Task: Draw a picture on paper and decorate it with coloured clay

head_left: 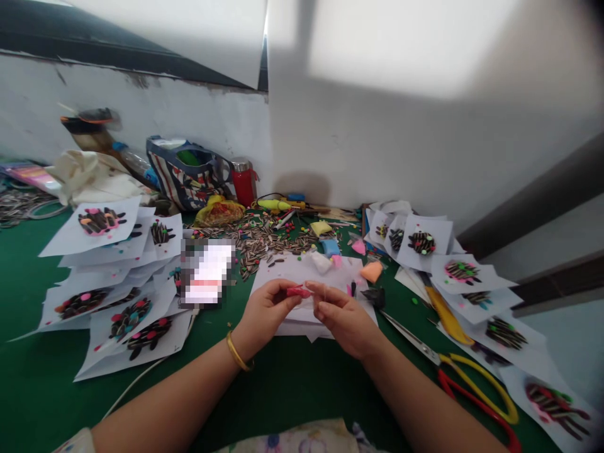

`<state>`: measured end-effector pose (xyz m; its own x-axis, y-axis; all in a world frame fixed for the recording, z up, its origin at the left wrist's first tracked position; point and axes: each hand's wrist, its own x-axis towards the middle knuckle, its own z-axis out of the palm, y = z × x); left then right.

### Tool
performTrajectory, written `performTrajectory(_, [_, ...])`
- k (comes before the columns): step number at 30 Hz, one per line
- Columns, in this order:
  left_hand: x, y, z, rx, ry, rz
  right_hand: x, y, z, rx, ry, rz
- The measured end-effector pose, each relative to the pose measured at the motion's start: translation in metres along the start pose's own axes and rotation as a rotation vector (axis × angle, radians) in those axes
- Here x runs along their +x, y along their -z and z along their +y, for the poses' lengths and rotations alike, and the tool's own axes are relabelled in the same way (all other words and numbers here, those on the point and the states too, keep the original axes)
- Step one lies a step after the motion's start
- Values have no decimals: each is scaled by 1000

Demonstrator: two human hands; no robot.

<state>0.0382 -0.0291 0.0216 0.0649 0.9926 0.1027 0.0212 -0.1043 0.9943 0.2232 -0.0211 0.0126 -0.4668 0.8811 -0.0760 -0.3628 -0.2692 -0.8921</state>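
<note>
My left hand [267, 314], with a gold bangle at the wrist, pinches a small red packet [298, 291] that looks like wrapped modelling clay. Opposite it, my right hand [346, 318] is closed, its thumb and fingertips on the clear plastic end of the same packet. Both hands are above white paper sheets [287, 329] on the green table. Just beyond them lie small clay packets: white [321, 262], blue [331, 247], yellow [321, 228] and orange [371, 271]. A black packet [375, 296] rests to the right of my right hand.
Sunflower seeds [257, 242] are heaped behind the paper. Papers with seed-and-clay figures stack at left [127, 233] and right [462, 274]. Large scissors [436, 357] lie by my right forearm; a phone [207, 274] is at left. A red flask [243, 182] and bag [189, 176] stand behind.
</note>
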Motion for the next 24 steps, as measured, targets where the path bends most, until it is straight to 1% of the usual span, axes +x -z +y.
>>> performTrajectory(3, [-2,-1,-3,24,-35,10,2,5,1,-127,12,42])
performTrajectory(6, [-4,-2,-4,128,-84,-8,2,4,0,-160,11,62])
performTrajectory(10, [-6,-2,-3,238,-135,-23,1,-2,-1,-18,-49,86])
performTrajectory(13, [-5,-1,-1,240,-140,-17,-1,-5,1,115,-73,70])
performTrajectory(16, [-6,-1,1,216,-128,-12,-1,-5,2,151,-69,40])
performTrajectory(20, [-7,-1,2,138,-105,-37,0,-1,3,75,-58,58])
performTrajectory(24, [-7,-1,0,62,-50,1,0,4,0,-118,-10,17])
